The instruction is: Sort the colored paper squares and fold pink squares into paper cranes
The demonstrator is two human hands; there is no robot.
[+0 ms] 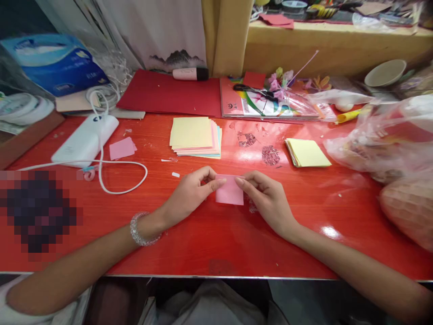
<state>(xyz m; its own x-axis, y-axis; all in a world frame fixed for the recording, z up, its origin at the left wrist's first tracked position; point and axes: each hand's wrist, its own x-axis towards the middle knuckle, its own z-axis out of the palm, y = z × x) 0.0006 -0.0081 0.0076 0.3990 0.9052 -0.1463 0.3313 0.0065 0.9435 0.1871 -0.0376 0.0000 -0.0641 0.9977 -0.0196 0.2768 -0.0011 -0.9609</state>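
Two bare forearms (91, 259) reach over one glossy red tabletop (203, 248); left hand (189, 194) and right hand (270, 198) pinch one square pink paper (230, 193).

1 sparkly silvery bracelet (135, 229), white sleeve (62, 313)

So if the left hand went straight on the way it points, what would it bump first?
Past the pink paper it pinches, the left hand would probably bump the right hand first, which pinches the paper's opposite end. One view makes depth hard to judge.
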